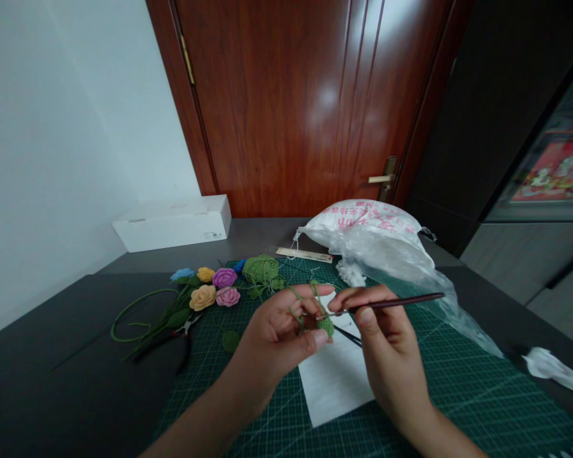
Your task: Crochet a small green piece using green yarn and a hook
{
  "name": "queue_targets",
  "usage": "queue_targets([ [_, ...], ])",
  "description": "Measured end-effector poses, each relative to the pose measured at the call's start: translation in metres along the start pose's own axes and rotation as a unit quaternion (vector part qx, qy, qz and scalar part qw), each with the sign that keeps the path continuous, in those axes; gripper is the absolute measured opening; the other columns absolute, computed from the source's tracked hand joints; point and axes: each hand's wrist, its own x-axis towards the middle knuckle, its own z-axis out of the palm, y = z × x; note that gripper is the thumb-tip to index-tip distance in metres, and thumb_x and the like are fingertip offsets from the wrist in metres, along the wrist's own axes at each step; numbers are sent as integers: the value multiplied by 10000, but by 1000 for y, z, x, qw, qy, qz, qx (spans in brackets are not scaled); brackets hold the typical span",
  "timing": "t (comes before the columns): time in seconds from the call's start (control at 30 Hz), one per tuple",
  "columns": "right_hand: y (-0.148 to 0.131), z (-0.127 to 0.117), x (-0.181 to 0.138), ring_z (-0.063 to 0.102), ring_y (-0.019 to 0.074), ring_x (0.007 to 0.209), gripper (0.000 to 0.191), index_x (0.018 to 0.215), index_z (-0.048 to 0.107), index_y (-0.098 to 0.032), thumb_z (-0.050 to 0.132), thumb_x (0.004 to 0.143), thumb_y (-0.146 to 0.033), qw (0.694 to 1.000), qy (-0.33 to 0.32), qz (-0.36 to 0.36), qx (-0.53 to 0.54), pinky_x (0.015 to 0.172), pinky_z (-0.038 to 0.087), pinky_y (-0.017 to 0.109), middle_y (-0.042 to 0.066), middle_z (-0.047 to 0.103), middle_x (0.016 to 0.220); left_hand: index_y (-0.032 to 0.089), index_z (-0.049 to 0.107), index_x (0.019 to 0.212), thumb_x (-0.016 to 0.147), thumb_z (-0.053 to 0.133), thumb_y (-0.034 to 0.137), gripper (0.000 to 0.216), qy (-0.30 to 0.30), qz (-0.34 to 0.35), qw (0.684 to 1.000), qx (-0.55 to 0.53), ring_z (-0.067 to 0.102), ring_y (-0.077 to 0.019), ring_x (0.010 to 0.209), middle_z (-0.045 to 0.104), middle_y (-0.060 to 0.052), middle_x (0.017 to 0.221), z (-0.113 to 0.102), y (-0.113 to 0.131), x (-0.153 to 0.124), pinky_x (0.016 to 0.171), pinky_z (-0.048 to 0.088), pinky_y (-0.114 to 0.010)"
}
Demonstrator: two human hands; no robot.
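My left hand [279,331] pinches a small green crochet piece [325,326] between thumb and fingers, with green yarn looped over its index finger. My right hand [386,337] grips a dark crochet hook [391,303], whose tip meets the green piece. Both hands hover over a white sheet of paper [334,375] on a green cutting mat [458,381]. A ball of green yarn [260,268] lies behind the hands, and its strand runs toward my left hand.
Crocheted flowers [214,287] with green stems, green wire and dark pliers [172,337] lie at left. A plastic bag [377,238], a ruler [305,255] and a white box [174,222] sit at the back. A wooden door stands behind the dark table [52,356].
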Motion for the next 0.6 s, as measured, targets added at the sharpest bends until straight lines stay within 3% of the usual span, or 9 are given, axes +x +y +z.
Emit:
queue_targets([
  [0.13, -1, -1, 0, 696, 169, 810, 108, 962, 667, -245, 598, 1000, -320, 1000, -14, 5, -1, 725, 568, 289, 29, 733, 886, 231, 738, 1174, 785, 817, 120, 412, -19, 15, 999, -22, 676, -162, 836, 654, 5, 853, -2, -1, 3, 840, 566, -337],
  [0.47, -1, -7, 4, 717, 182, 859, 118, 999, 605, -247, 516, 1037, -314, 999, -38, 5, 13, 773, 571, 330, 36, 747, 912, 225, 729, 1195, 788, 812, 138, 425, -12, 34, 999, 20, 597, -141, 756, 649, 0, 836, -2, -1, 1, 701, 518, -277],
  [0.6, -5, -9, 5, 717, 178, 874, 90, 1024, 610, -246, 525, 1032, -274, 998, -52, -34, -17, 782, 569, 327, 32, 742, 920, 234, 718, 1204, 789, 805, 144, 433, -5, 40, 997, 62, 607, -165, 832, 666, -10, 878, -2, 2, 0, 754, 507, -293],
])
